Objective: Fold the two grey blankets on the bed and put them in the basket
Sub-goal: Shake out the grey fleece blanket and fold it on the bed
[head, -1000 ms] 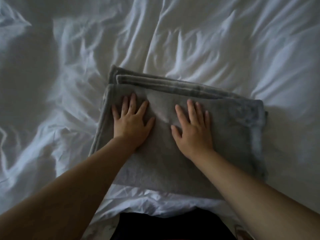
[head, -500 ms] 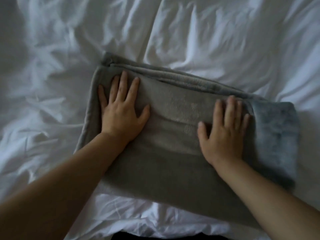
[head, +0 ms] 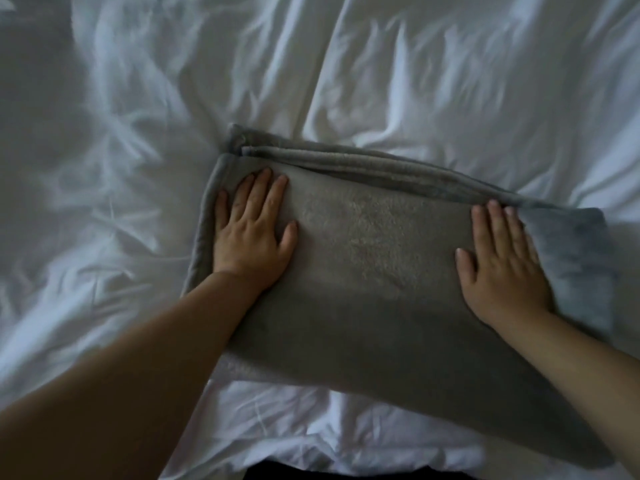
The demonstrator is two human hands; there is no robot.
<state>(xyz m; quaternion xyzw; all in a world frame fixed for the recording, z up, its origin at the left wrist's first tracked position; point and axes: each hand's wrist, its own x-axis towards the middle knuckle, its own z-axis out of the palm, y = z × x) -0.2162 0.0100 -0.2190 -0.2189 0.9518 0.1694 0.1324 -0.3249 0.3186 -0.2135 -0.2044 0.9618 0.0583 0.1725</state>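
Both palms down flat! The left hand point(head: 251, 233) presses the folded grey blanket point(head: 374, 271) near its left edge, fingers straight; the right hand point(head: 502, 268) lies flat near its right end, gripping nothing. Blanket sits on the rumpled white bed point(head: 450, 98).

Rumpled white sheet point(head: 450, 81), dark clothing point(head: 329, 474) at the near edge.

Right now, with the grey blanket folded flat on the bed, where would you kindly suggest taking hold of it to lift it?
Probably its two short ends, a hand sliding under each from the sides. The grey blanket lies as a wide rectangle with layered edges along the far side; the left hand and right hand rest near those ends.
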